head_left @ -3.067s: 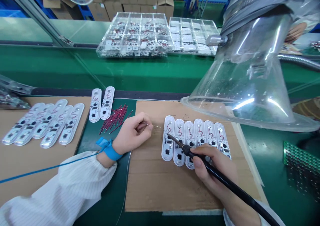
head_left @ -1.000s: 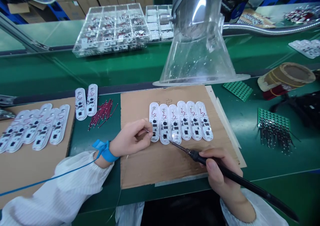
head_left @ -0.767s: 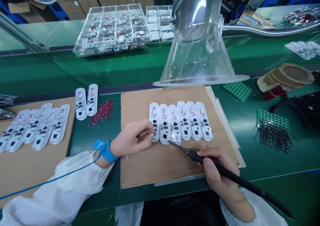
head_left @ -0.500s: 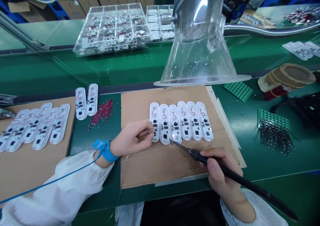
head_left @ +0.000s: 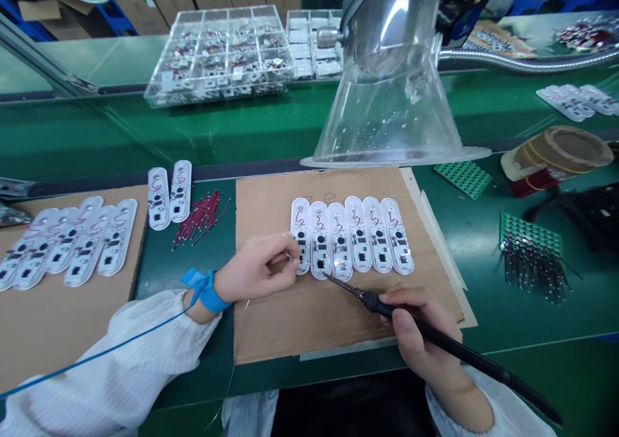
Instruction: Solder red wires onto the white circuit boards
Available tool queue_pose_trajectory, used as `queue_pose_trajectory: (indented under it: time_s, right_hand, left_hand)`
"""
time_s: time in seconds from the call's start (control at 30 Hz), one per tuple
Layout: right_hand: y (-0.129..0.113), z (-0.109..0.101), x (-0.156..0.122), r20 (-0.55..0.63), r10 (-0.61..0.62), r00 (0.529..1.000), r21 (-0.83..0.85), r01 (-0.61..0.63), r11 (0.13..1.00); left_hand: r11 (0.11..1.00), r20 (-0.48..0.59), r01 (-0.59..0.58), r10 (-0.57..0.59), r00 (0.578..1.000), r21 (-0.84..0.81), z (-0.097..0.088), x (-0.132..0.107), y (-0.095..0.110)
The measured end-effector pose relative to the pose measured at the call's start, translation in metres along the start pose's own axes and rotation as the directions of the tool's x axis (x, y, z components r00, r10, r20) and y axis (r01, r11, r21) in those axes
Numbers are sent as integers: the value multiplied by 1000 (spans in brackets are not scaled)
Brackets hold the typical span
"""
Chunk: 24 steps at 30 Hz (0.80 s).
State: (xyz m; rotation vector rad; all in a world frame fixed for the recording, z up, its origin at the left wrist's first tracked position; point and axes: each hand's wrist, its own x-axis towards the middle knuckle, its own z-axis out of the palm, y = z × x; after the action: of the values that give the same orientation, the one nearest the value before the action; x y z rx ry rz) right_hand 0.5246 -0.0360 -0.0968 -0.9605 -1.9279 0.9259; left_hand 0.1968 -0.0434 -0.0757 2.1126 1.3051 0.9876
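Several white circuit boards [head_left: 359, 234] with rounded ends lie side by side on a cardboard sheet [head_left: 271, 334]. My right hand [head_left: 425, 327] grips a black soldering iron [head_left: 447, 341]. Its metal tip reaches the lower end of the second board from the left [head_left: 320, 240]. My left hand [head_left: 264, 264], with a blue strap [head_left: 206, 291] round the wrist, is pinched on a thin solder wire [head_left: 304, 264]. From the fingers the wire runs across the leftmost board towards the iron's tip. Whether tip and wire touch I cannot tell.
Red wires [head_left: 200, 218] lie in a pile left of the cardboard, beside two more boards. Other boards rest on a second cardboard [head_left: 58, 334]. A clear funnel hood [head_left: 387, 118] hangs behind the work. Green boards [head_left: 530, 234], one with black leads, lie right.
The soldering iron's tip has shifted left, from between the second and third boards to the second board's lower end. My right hand moved slightly left with it. My left hand stays nearly still.
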Motion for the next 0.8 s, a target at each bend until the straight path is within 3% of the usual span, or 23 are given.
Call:
queue_pose_trajectory:
  time_s: [0.3,0.57,0.8]
  right_hand:
    - [2,0,0,-9,26,1000,39,-25,999]
    - [1,2,2,58,10,998,16,-11,1000]
    - [5,0,0,30,24,999,58,-26,998]
  left_hand:
    - [999,-21,-11,10,1000,-31,0,1,1]
    - [1000,25,-4,5,1000,-22,0,1,1]
    - [998,9,11,-11,1000,-57,-1,0,1]
